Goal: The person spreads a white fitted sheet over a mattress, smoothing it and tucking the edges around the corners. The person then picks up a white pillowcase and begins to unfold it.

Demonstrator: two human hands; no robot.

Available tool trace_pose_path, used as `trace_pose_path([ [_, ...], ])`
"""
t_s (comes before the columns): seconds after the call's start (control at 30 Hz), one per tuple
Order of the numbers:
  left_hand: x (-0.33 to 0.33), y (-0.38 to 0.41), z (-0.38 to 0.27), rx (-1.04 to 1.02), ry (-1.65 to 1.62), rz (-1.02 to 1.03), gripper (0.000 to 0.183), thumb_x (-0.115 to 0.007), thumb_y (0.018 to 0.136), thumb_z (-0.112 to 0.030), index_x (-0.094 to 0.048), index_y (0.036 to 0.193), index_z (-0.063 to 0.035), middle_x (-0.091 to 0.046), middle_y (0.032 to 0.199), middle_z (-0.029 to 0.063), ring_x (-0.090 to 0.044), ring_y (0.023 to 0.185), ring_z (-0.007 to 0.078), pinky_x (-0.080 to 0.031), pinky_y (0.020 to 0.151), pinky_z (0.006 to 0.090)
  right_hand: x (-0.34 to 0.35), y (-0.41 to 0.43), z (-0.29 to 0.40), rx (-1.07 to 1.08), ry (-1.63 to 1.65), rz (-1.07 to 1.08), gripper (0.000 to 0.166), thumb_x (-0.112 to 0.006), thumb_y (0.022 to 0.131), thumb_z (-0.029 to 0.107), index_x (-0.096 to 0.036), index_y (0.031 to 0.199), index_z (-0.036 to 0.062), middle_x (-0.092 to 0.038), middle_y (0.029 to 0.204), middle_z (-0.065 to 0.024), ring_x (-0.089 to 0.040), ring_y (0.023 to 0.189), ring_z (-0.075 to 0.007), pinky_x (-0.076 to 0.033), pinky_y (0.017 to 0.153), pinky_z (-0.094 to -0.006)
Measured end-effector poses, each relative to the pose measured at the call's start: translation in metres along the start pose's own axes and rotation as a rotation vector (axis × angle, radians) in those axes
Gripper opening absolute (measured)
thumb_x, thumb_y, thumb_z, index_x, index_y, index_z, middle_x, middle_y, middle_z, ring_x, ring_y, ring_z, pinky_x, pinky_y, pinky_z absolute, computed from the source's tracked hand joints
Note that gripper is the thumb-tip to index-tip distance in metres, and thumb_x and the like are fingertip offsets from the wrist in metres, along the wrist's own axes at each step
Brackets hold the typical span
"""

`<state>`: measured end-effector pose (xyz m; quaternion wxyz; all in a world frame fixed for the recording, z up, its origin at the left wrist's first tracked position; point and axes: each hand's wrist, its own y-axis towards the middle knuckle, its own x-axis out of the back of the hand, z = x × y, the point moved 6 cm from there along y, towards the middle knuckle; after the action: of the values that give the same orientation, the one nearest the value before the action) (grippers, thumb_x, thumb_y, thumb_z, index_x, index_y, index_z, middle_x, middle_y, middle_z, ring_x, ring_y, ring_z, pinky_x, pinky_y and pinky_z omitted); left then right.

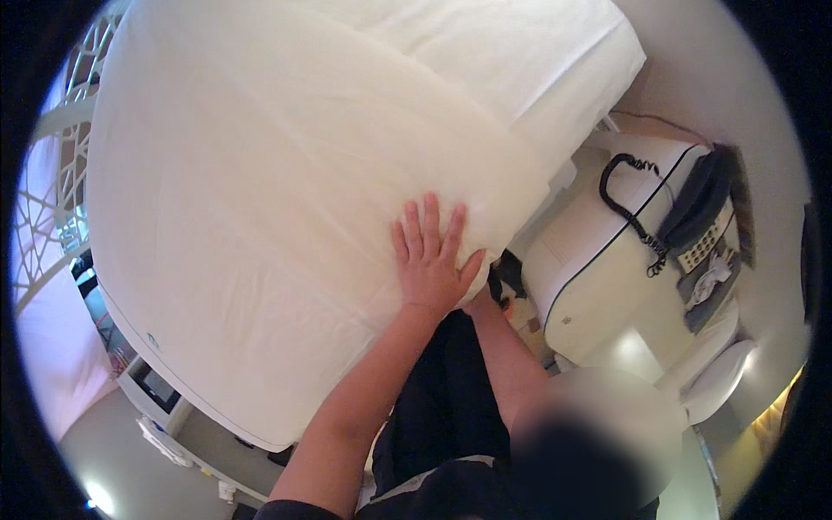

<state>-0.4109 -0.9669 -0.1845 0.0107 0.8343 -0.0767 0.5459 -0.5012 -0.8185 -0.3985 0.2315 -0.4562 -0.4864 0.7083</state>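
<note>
A large bed mattress (260, 195) under a white sheet fills most of the view before me. My left hand (432, 266) lies palm down on the sheet near the mattress corner, fingers spread. Below that corner, my right hand (478, 302) is mostly hidden by the mattress edge and sheet; only the wrist area shows, so what its fingers do cannot be seen. The sheet has shallow creases around the left hand and longer folds towards the far side.
Right of the bed stands a white nightstand (617, 286) with dark trim. On it are a corded telephone (699, 214) and a white cable (708, 283). A white openwork metal screen (68, 156) is at the left. Dark items (510, 276) lie low between bed and nightstand.
</note>
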Motion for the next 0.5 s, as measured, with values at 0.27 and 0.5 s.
trace_pose_path([
  [0.27,-0.012,-0.121,-0.017,-0.086,-0.191,0.302,0.059,-0.065,0.084,-0.028,-0.049,0.140,-0.0232,-0.028,0.156,0.0148,-0.021,0.143,0.0436,-0.016,0.113,0.0620,-0.207,-0.178,0.116,1.195,-1.252,-0.107,0.047,-0.052,0.096,0.031,-0.046,0.137,0.0081,-0.044,0.141,-0.0115,-0.040,0.129,-0.0322,-0.028,0.108,-0.0466],
  [0.5,0.066,-0.093,0.046,0.388,-0.030,0.013,0.072,-0.069,0.082,-0.037,-0.040,0.145,-0.0184,-0.015,0.158,0.0200,-0.011,0.146,0.0425,-0.007,0.113,0.0635,-0.350,-0.096,0.109,1.458,-2.283,0.188,0.068,-0.057,0.088,0.052,-0.036,0.148,0.0267,-0.021,0.159,-0.0069,-0.014,0.146,-0.0352,-0.009,0.114,-0.0618],
])
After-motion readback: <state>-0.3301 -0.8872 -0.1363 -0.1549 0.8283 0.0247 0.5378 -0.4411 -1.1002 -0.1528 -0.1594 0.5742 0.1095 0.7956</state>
